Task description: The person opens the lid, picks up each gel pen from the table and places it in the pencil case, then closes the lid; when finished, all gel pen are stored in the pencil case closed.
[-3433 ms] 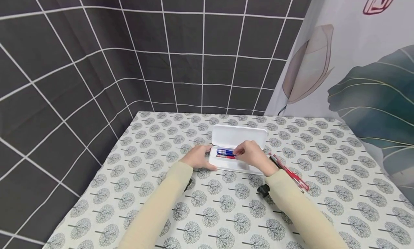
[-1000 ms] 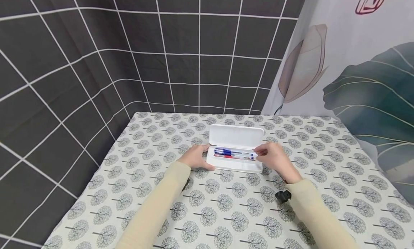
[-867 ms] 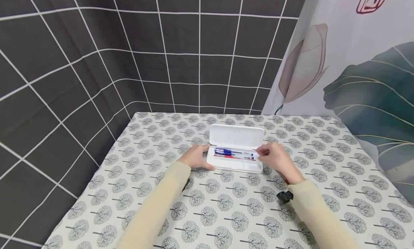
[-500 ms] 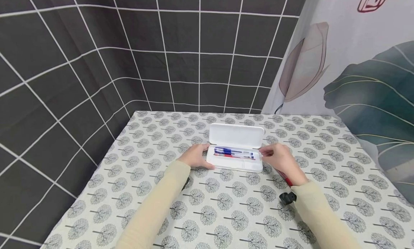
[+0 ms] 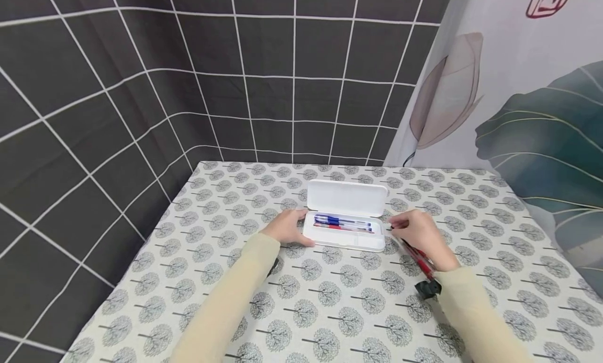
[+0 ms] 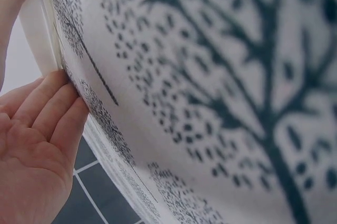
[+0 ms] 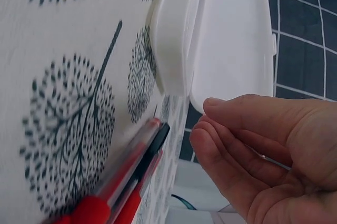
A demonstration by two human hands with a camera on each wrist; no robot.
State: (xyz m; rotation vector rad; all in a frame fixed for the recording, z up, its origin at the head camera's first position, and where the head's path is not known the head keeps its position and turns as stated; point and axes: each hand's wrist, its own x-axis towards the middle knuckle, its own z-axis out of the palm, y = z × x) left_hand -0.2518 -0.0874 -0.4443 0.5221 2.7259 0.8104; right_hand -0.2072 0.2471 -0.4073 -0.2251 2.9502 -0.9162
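A white pencil case lies on the cloth with its lid raised. Inside are blue pens and a red pen, side by side toward the back. My left hand holds the case's left end, thumb at the front and fingers at the back; the left wrist view shows the fingers against the case wall. Right of the case hovers my right hand, fingers bent, nothing between thumb and fingertips. Below it lie red pens and a black-tipped pen, partly hidden by the wrist.
A tree-patterned cloth covers the table. Behind and to the left hangs a dark curtain with white grid lines; a leaf-printed curtain hangs at the right. A black wrist camera sits on the right wrist.
My right hand has left the inside of the case and moved right, above the loose pens. More of the pens in the case now shows. The left hand has stayed at the case's left end.
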